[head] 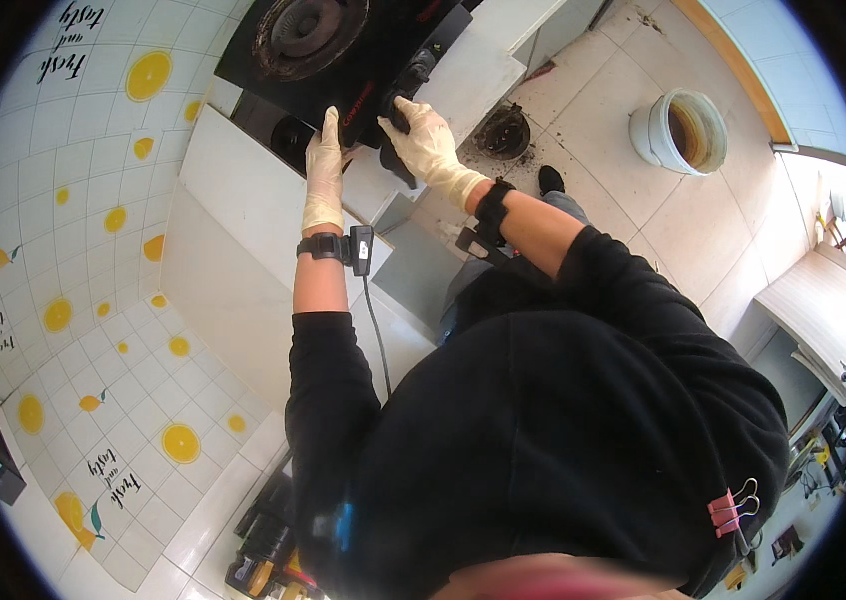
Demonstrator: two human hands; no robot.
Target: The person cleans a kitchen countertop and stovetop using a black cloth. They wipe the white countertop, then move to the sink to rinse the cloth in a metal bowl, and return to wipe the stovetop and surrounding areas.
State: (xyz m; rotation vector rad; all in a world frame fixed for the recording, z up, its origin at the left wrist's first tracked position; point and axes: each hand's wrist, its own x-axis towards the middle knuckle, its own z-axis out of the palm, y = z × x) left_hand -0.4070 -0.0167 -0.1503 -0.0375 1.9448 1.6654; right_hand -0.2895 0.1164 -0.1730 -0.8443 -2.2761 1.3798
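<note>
A black gas cooktop (340,82) with a round, grimy burner (310,26) lies across the counter at the top of the head view. My left hand (325,176), in a pale latex glove, holds its near end; the thumb rests on top and the fingers go under the edge. Gloved likewise, my right hand (430,146) grips the front corner beside a control knob (417,69); whether the fingers are around another knob is hard to tell. Below the cooktop's left edge a dark counter cutout (261,124) shows, with a round black part (289,139) inside.
White countertop (243,180) runs along the tiled wall (115,277). On the floor (603,150), a dirty round pan (501,133) sits among scattered debris near my foot (551,180). A white bucket (644,135) with brownish residue stands farther right. Power tools (265,555) lie behind me.
</note>
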